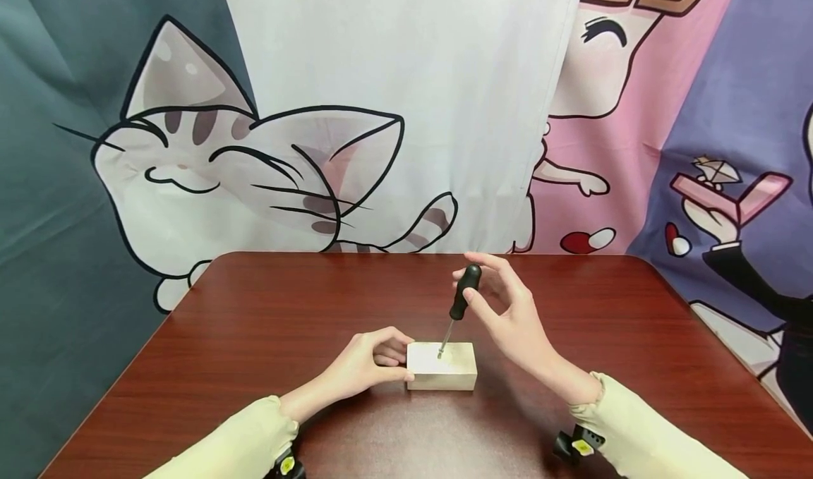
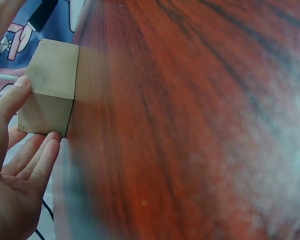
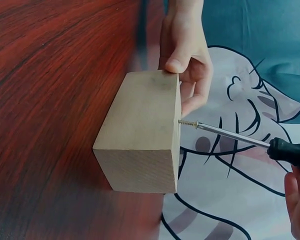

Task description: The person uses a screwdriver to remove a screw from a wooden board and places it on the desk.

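A pale wooden block (image 1: 441,380) lies on the table, and a screw (image 3: 188,123) stands part-way out of its top face. The tip of a screwdriver (image 1: 466,292) with a black handle and steel shaft meets the screw head. My right hand (image 1: 508,317) holds the handle between thumb and fingers; the tool leans slightly to the right in the head view. With thumb and fingers, my left hand (image 1: 365,362) grips the block's left end. In the left wrist view the left thumb lies along the block's (image 2: 52,70) edge and the fingertips touch its end.
The block rests on a reddish-brown wooden table (image 1: 305,288). Behind it hangs a cloth backdrop (image 1: 406,56) printed with a cartoon cat and figures. Wrist cameras (image 1: 581,444) sit on both sleeves, close over the tabletop.
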Motion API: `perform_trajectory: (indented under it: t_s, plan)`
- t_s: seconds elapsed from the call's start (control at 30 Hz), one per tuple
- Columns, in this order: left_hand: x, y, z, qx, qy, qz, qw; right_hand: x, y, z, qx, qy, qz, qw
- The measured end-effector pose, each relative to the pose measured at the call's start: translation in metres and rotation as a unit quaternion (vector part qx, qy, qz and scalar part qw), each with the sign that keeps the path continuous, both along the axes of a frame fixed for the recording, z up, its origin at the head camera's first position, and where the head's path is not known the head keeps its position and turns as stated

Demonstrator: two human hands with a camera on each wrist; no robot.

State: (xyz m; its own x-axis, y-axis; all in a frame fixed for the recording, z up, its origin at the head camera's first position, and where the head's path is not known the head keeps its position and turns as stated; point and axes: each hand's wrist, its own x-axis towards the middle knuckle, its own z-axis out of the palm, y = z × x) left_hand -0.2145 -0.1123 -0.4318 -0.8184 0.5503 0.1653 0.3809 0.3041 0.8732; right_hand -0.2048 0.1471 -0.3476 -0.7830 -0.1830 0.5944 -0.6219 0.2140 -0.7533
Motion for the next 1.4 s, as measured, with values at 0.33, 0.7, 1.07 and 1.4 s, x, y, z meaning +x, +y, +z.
perform_trajectory:
  t_s: [0.33, 0.7, 1.07, 1.4]
  plan:
    - [0.000, 0.000, 0.000, 0.003, -0.002, 0.001, 1.0000, 0.001, 0.000, -0.002, 0.007, 0.009, -0.034, 0.9994]
    - [0.000, -0.002, -0.001, 0.000, 0.000, 0.005, 1.0000, -0.003, 0.004, 0.002, -0.012, -0.014, -0.041, 0.9990]
    - [0.000, -0.001, 0.000, -0.005, -0.001, 0.007, 1.0000, 0.000, 0.011, 0.001, 0.012, -0.003, -0.008, 0.9999]
    - [0.000, 0.000, -0.001, -0.005, -0.001, 0.004, 1.0000, -0.002, 0.003, -0.003, 0.003, 0.009, -0.028, 0.9995]
